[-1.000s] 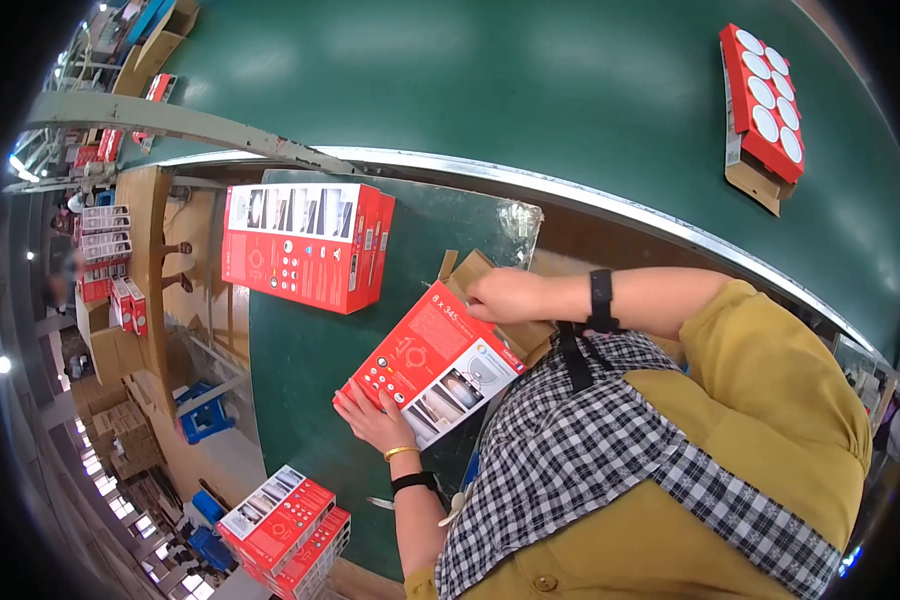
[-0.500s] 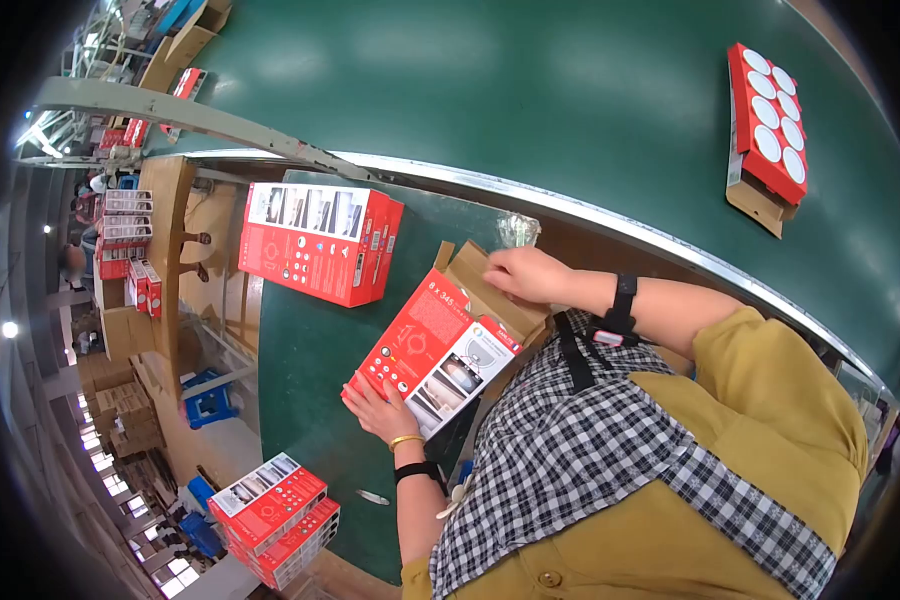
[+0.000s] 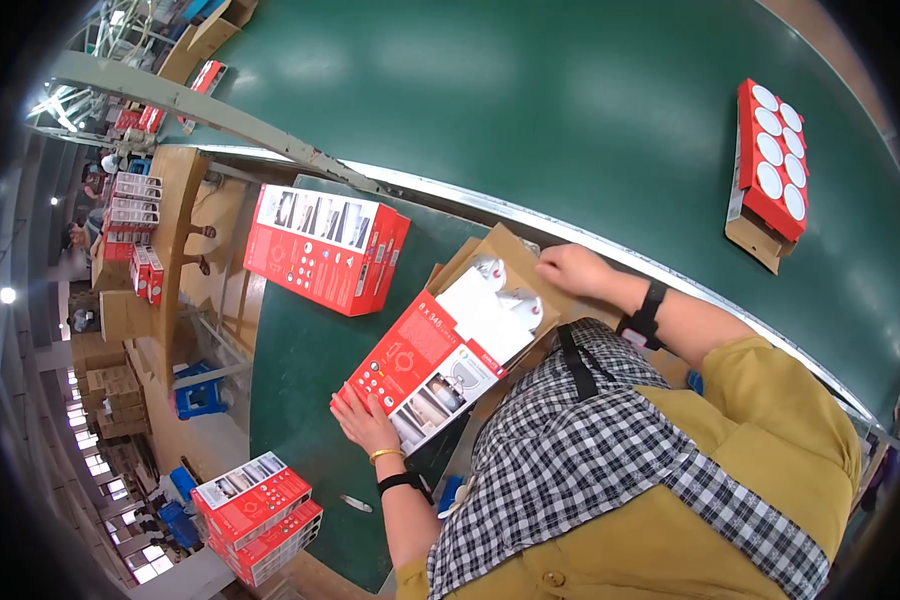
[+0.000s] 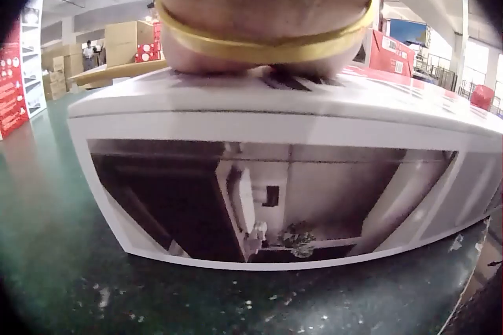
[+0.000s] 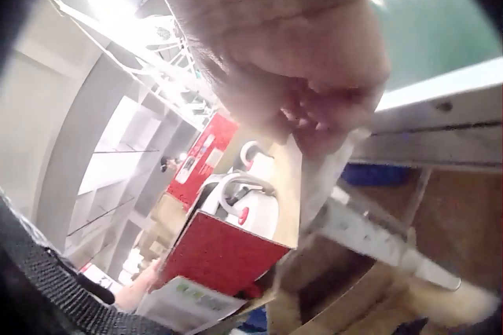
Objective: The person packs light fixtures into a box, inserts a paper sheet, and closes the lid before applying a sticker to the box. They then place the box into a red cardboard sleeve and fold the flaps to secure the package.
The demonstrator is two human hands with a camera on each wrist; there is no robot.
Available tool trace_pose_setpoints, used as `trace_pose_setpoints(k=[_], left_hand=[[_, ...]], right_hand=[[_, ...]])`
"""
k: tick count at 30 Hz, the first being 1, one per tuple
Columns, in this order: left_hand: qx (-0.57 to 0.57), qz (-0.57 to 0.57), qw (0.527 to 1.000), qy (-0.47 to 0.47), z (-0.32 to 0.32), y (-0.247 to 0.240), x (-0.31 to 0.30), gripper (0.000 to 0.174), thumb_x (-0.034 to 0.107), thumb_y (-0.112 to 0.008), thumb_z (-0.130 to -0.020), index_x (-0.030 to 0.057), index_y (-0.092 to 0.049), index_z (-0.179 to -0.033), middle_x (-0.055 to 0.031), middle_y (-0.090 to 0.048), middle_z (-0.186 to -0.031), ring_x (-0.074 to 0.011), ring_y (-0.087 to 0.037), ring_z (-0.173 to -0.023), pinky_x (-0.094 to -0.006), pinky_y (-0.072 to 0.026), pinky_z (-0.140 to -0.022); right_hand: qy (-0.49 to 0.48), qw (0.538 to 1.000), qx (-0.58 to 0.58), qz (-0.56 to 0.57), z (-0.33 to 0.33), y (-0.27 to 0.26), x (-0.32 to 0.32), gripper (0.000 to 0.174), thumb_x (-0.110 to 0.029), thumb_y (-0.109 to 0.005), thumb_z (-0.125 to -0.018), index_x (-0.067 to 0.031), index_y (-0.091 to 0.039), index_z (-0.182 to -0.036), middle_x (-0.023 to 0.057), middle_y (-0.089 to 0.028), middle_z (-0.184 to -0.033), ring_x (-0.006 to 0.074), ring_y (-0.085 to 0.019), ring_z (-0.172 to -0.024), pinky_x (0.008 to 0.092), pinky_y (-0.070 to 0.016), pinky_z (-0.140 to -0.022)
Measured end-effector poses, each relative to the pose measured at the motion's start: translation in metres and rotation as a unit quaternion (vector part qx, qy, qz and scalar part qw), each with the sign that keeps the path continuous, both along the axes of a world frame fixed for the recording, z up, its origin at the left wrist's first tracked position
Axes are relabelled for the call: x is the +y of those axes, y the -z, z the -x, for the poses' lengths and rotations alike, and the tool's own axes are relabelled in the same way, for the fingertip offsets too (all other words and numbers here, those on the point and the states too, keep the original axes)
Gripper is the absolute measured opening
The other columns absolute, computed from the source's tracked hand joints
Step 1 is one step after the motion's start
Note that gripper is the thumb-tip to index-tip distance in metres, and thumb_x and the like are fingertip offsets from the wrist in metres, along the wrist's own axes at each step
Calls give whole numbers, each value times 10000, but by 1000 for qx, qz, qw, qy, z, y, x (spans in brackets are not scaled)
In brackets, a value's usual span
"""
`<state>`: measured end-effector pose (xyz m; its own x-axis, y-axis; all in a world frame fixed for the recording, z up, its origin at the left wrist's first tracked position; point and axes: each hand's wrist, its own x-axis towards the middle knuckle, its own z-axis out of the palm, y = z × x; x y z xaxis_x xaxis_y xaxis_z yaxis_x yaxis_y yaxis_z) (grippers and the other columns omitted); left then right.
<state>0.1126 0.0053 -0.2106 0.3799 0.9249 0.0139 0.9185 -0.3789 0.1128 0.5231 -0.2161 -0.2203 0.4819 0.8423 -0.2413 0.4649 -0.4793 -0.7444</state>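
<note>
A red and white printed box (image 3: 407, 352) lies at an angle on the small green table, its end toward the right hand open. Inside show white fittings (image 3: 518, 303) with curved clips, partly behind a white panel. My left hand (image 3: 367, 422) rests on the box's closed end, fingers extended over the red face. At the open end, my right hand (image 3: 576, 269) pinches the edge of the raised brown flap (image 3: 515, 255). From the right wrist view, the curled fingers of the right hand (image 5: 314, 107) meet at that flap's edge (image 5: 289, 186), above the clips.
A red box pair (image 3: 325, 248) stands behind on the small table. More boxes (image 3: 255, 510) are stacked at lower left, near a small knife-like tool (image 3: 356, 503). Across the metal edge, a red pack with white discs (image 3: 770, 160) lies on the long green table.
The right hand has moved right and outward with the brown flap, and the white fittings inside have come into view. The left hand keeps to the box's closed end.
</note>
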Motion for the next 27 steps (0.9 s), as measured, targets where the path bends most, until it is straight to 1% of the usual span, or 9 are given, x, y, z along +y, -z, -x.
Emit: trace_pose_setpoints(k=[5,8,11,12,13,14,15,20,27], left_hand=[[18,-6,1000,-11,9,6,7,561,365,-454,-995,201,-348,-1521,-182,-253,-1587,-407,-223,-1455,-521,-193,-1163],[24,-5,1000,-14,14,9,12,565,358,-470,-992,196,-349,-1520,-174,-244,-1591,-397,-219,-1457,-523,-188,-1166],[27,-31,999,-6,15,13,14,552,341,-479,-986,180,-376,-1504,-174,-291,-1571,-421,-260,-1432,-526,-235,-1150],[20,-46,999,-17,17,20,14,552,341,-479,-986,180,-376,-1504,-174,-291,-1571,-421,-260,-1432,-526,-235,-1150],[15,-47,998,25,22,27,20,559,342,-496,-975,176,-385,-1497,-178,-305,-1561,-423,-266,-1428,-532,-237,-1148],[13,-58,997,57,29,29,26,565,344,-513,-964,172,-394,-1489,-181,-319,-1552,-425,-271,-1423,-538,-239,-1145],[14,-50,998,43,29,28,25,578,358,-529,-953,178,-397,-1486,-179,-321,-1549,-419,-271,-1424,-539,-242,-1143],[-23,-23,998,-46,13,17,12,607,439,-568,-924,237,-415,-1475,-143,-292,-1568,-368,-228,-1456,-554,-212,-1151],[-13,9,997,-76,23,17,11,603,458,-552,-933,275,-400,-1488,-115,-266,-1587,-340,-194,-1472,-573,-178,-1156]], right_hand=[[43,998,-47,2,-64,6,-33,271,-291,-562,-901,-43,-667,-933,201,-675,-906,391,-641,-844,464,-510,-766],[108,993,-48,-21,-91,14,-49,290,-309,-577,-914,-27,-646,-920,155,-661,-807,312,-629,-738,424,-496,-692],[118,967,223,-26,-100,3,-45,336,-383,-569,-973,-54,-612,-924,-31,-502,-734,91,-434,-698,298,-406,-632],[136,928,346,-34,-101,7,-42,319,-400,-526,-1004,-96,-607,-951,-37,-504,-769,105,-432,-703,292,-403,-649],[149,919,348,-112,-92,12,-38,329,-403,-487,-1025,-109,-627,-1072,-16,-601,-877,117,-537,-771,293,-471,-721],[179,800,550,-160,-84,-1,-26,420,-434,-456,-1033,-91,-612,-1217,22,-667,-1057,139,-627,-921,305,-520,-854],[136,774,598,-157,-94,17,-28,522,-480,-431,-1030,-67,-561,-1320,49,-663,-1190,151,-642,-1040,327,-524,-939],[158,817,552,-54,-105,73,-6,582,-541,-453,-1002,-78,-539,-1345,71,-646,-1221,184,-640,-1043,353,-530,-903],[134,831,539,-28,-92,61,12,444,-425,-474,-1020,-96,-543,-1309,62,-646,-1193,189,-628,-1050,378,-528,-899]])
